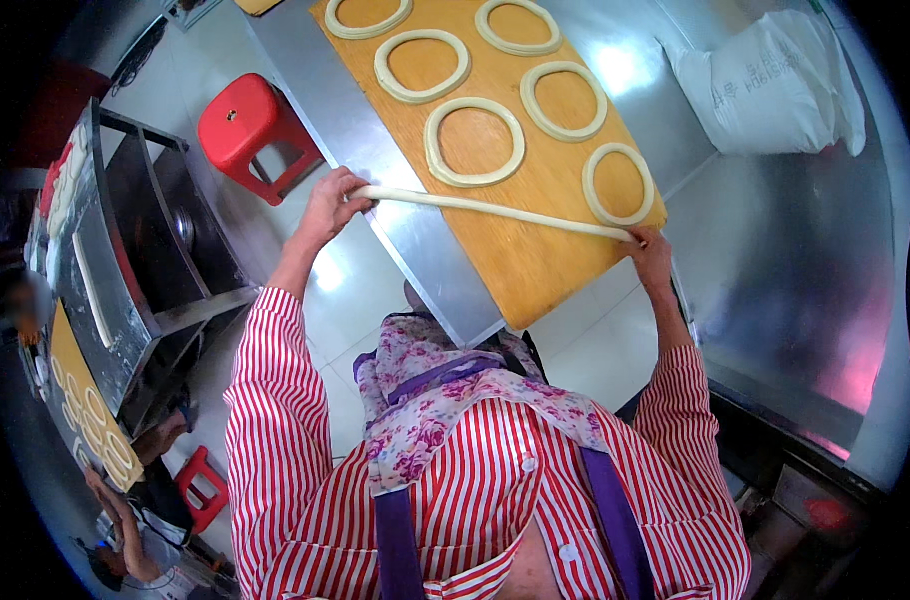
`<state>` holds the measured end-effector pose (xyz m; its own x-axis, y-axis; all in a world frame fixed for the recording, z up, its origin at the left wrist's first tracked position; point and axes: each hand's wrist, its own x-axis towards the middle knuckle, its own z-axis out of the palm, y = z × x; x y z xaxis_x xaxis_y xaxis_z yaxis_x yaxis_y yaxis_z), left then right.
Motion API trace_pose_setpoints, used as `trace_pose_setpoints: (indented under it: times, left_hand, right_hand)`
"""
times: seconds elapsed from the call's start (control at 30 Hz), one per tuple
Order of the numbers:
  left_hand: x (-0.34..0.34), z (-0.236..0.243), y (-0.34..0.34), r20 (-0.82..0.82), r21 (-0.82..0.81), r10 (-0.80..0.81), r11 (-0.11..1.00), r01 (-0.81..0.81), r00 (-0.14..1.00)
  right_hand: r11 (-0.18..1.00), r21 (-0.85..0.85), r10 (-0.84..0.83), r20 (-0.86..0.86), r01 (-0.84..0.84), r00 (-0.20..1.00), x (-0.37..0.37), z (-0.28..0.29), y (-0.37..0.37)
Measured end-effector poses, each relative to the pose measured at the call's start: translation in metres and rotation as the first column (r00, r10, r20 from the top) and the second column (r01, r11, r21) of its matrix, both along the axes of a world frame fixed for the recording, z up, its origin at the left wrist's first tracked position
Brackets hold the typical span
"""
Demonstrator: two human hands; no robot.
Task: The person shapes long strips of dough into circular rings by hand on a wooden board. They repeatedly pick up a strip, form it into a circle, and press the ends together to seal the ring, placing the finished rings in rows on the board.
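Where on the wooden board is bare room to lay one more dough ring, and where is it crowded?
Free: the near end of the wooden board, below the dough rope stretched between left hand and right hand. Crowded: the far part, filled with dough rings.

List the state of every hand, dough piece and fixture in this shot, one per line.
Left hand: closed on one end of the dough rope.
Right hand: pinching the other end.
Dough rope: stretched straight between both hands, over the board.
Dough rings: six formed, lying flat and apart.
Wooden board: flat on the steel table, near end bare.
White sack: lying on the table.
Red stool: upright, unoccupied.
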<state>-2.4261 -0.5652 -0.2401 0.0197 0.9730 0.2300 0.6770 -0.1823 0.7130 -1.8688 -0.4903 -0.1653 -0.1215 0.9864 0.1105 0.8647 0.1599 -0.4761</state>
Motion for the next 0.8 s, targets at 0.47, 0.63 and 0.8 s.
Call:
trace_pose_setpoints:
  times: [0.47,0.63,0.8]
  left_hand:
    - [0.059,0.001,-0.104,0.249,-0.303,0.582,0.806,-0.509,0.774]
    - [0.095,-0.028,-0.168,0.343,-0.545,0.791,0.607,-0.578,0.507]
    - [0.11,-0.031,-0.164,0.215,-0.495,0.822,0.557,-0.667,0.527]
  right_hand:
    - [0.975,-0.207,0.085,0.042,-0.075,0.995,-0.074,0.002,0.01]
    - [0.902,-0.393,0.237,0.108,-0.177,0.966,-0.143,-0.017,-0.033]
    - [0.918,-0.314,0.351,0.355,-0.243,0.867,-0.18,-0.008,-0.033]
